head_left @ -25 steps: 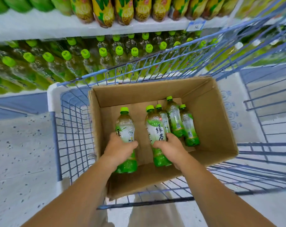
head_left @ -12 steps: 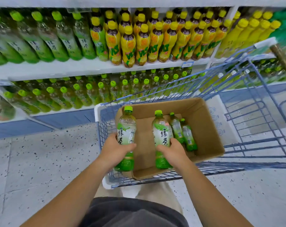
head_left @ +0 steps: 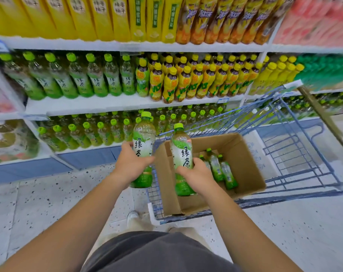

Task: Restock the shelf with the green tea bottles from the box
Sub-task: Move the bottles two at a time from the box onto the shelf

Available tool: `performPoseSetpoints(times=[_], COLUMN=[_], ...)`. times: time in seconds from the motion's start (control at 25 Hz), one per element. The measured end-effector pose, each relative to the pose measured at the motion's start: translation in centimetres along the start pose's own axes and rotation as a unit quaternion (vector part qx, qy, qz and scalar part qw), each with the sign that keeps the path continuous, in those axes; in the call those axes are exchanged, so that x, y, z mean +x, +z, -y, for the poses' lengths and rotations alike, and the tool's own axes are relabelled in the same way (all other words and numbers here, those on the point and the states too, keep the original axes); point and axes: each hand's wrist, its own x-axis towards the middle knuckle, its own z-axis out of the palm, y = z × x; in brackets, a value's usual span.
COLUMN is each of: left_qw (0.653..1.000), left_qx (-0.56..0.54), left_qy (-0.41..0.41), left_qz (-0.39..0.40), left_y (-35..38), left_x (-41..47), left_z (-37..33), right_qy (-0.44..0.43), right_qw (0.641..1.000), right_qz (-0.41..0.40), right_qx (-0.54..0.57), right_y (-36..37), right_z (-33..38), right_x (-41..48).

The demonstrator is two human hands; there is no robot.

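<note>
My left hand (head_left: 131,165) grips an upright green tea bottle (head_left: 143,138) held left of the cart, in front of the bottom shelf. My right hand (head_left: 196,174) grips a second green tea bottle (head_left: 181,148) above the left part of the cardboard box (head_left: 245,163). Three more green tea bottles (head_left: 217,167) lie inside the box. The middle shelf (head_left: 84,104) carries a row of the same green tea bottles (head_left: 78,79) on its left half. The bottom shelf holds many green-capped bottles (head_left: 92,132).
The box sits in a blue wire shopping cart (head_left: 296,154) to my right. Yellow-capped drink bottles (head_left: 196,81) fill the middle shelf's right half, yellow bottles (head_left: 108,16) the top shelf. Speckled floor (head_left: 39,203) lies at the left; my foot (head_left: 132,217) stands beside the cart.
Both hands have lifted their bottles up out of the box. The left bottle has moved left past the cart's edge toward the shelves, and my view has risen and pulled back.
</note>
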Motion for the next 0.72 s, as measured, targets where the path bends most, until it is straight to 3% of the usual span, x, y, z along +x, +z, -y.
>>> performPoseSetpoints(times=[0.28, 0.72], left_qw=[0.993, 0.977], left_qx=[-0.09, -0.08], left_qy=[0.024, 0.068], left_qz=[-0.068, -0.183], left_y=[-7.0, -22.8], left_x=[-2.9, -3.1], left_z=[-0.9, 0.4], right_qy=[-0.11, -0.199], right_qw=[0.993, 0.975], right_qz=[0.047, 0.087], right_qx=[-0.024, -0.044], right_y=[4.0, 17.7], right_z=[6.0, 15.8], right_x=[-1.9, -4.1])
